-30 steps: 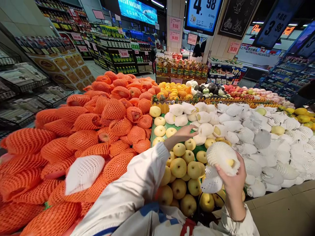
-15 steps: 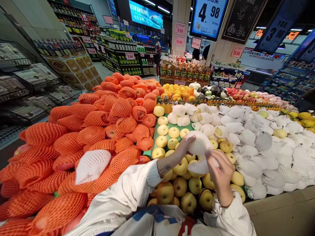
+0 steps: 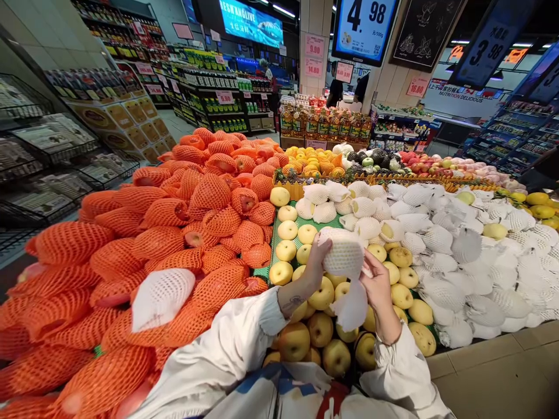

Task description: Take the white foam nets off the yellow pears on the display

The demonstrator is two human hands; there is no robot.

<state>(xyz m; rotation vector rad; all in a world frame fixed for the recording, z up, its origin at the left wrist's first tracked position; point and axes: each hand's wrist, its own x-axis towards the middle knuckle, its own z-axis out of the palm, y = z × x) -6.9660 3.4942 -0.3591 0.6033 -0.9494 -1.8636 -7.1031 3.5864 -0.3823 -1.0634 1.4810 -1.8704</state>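
Note:
My left hand (image 3: 315, 262) is closed around the left side of a pear in a white foam net (image 3: 343, 250), held above the loose pears. What shows of the fruit is covered by the net. At the net's right end, the fingers of my right hand (image 3: 379, 291) pinch its edge. From there a thin, crumpled white wrapper (image 3: 351, 305) hangs down between my hands. Round yellow pears (image 3: 321, 330) without nets lie under and around both hands, partly on a green mat (image 3: 334, 223).
Fruit in orange nets (image 3: 209, 198) is heaped on the left, with one white-netted fruit (image 3: 162, 298) on top. White-netted fruit (image 3: 441, 238) covers the right side. Behind a low yellow edging (image 3: 290, 191) lie oranges (image 3: 312, 160). Oil bottles (image 3: 325, 125) stand farther back.
The netted pear has moved slightly left and turned. My right hand has shifted a little, its fingers now lower along the net's end. The thin wrapper hangs farther down.

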